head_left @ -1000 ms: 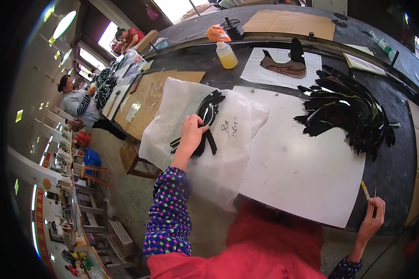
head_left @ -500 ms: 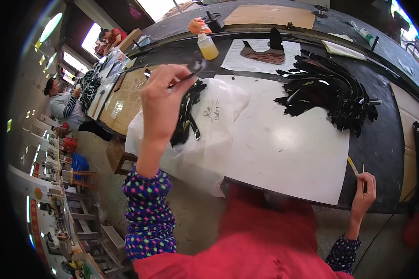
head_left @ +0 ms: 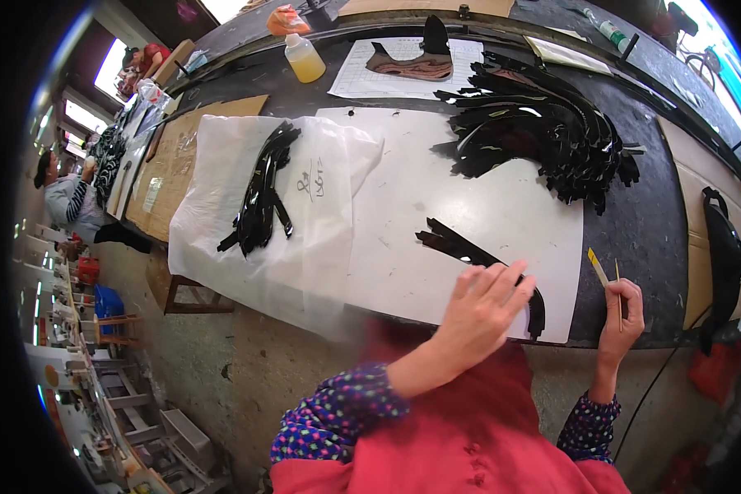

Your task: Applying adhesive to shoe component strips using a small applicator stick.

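Observation:
My left hand is over the near right part of a white board, fingers stretched and touching or just above a curved black strip. A second strip end shows beside it; whether the two are joined I cannot tell. At the table's front edge my right hand is closed around a thin wooden stick and a flat, pale tool with a yellow tip. A big fanned pile of glossy black strips covers the board's far right. A smaller bundle of strips lies on a translucent white plastic sheet.
Behind the board stand a bottle of yellow liquid and a paper sheet carrying a brown-black cut piece. Cardboard and a black curved item are at the right. Two people work at the far left.
My left hand has come down from above the plastic sheet to the board's near right, where black strip now lies. My right hand still holds the stick and flat tool. The view has shifted.

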Demonstrator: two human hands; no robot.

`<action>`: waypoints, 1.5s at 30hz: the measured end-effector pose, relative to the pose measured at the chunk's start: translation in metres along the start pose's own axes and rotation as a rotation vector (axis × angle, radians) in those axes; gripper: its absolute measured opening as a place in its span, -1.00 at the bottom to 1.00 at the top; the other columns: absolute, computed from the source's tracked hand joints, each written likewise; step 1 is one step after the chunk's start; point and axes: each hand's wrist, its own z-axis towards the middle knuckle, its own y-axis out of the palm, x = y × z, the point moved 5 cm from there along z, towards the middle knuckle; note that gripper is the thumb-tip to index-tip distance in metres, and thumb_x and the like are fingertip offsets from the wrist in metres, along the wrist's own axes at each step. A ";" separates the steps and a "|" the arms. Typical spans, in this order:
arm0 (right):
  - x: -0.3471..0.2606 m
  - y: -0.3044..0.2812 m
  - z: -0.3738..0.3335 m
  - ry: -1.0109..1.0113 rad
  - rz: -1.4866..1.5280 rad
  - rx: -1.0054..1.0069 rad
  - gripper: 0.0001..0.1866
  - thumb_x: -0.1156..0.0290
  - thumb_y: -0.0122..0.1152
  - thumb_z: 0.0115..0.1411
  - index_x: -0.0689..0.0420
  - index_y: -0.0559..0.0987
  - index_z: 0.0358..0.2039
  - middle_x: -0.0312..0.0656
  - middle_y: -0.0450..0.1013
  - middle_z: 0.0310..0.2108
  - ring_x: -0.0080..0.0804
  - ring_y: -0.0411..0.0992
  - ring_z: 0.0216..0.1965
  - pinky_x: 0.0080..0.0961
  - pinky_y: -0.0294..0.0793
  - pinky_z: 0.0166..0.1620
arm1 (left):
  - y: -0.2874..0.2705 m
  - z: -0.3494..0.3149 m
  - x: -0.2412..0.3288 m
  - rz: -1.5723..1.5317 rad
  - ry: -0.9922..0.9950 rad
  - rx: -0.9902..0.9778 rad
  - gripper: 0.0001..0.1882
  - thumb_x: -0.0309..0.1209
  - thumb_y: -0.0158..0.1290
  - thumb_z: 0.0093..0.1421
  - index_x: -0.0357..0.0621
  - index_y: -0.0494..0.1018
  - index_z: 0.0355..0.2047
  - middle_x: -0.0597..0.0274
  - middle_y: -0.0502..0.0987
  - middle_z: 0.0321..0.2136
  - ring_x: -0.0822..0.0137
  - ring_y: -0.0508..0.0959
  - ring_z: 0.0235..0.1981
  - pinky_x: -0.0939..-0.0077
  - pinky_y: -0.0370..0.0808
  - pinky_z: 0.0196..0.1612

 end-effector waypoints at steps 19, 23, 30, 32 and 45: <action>-0.122 0.151 0.012 0.037 0.348 -0.431 -0.88 0.70 0.25 0.19 0.24 0.61 -0.27 -0.15 0.52 -0.29 -0.44 0.51 -0.39 -0.55 0.50 -0.31 | -0.040 -0.017 -0.087 0.239 -0.004 -0.011 -0.69 -0.44 0.11 0.16 -0.10 0.57 -0.07 0.23 0.54 -0.02 0.33 0.52 0.05 0.16 0.24 0.19; -0.120 0.164 0.014 0.033 0.283 -0.437 -0.85 0.73 0.24 0.16 0.22 0.60 -0.28 -0.15 0.52 -0.31 -0.38 0.51 -0.39 -0.53 0.50 -0.32 | -0.049 -0.006 -0.103 0.231 0.052 0.009 -0.72 -0.44 0.12 0.14 -0.16 0.57 -0.12 0.19 0.56 -0.07 0.29 0.54 0.01 0.26 0.38 0.10; -0.117 0.167 0.015 0.102 0.280 -0.481 -0.85 0.75 0.26 0.14 0.24 0.60 -0.31 -0.14 0.52 -0.32 -0.35 0.51 -0.37 -0.51 0.50 -0.31 | -0.048 -0.004 -0.112 0.193 0.230 0.008 -0.75 -0.53 0.15 0.07 -0.24 0.57 -0.19 0.15 0.56 -0.18 0.22 0.59 -0.09 0.26 0.50 0.01; -0.118 0.168 0.016 0.106 0.277 -0.493 -0.85 0.76 0.25 0.14 0.24 0.60 -0.30 -0.14 0.52 -0.32 -0.34 0.51 -0.36 -0.51 0.50 -0.30 | -0.051 -0.001 -0.112 0.187 0.245 -0.004 -0.76 -0.53 0.15 0.07 -0.24 0.57 -0.20 0.16 0.55 -0.20 0.23 0.58 -0.11 0.28 0.50 0.00; -0.126 0.167 0.020 0.015 0.261 -0.528 -0.82 0.77 0.27 0.11 0.26 0.61 -0.28 -0.09 0.52 -0.32 -0.32 0.51 -0.37 -0.49 0.52 -0.32 | -0.056 -0.018 -0.098 0.264 0.171 -0.106 -0.74 -0.51 0.13 0.15 -0.19 0.58 -0.12 0.20 0.54 -0.09 0.28 0.54 -0.07 0.35 0.50 -0.04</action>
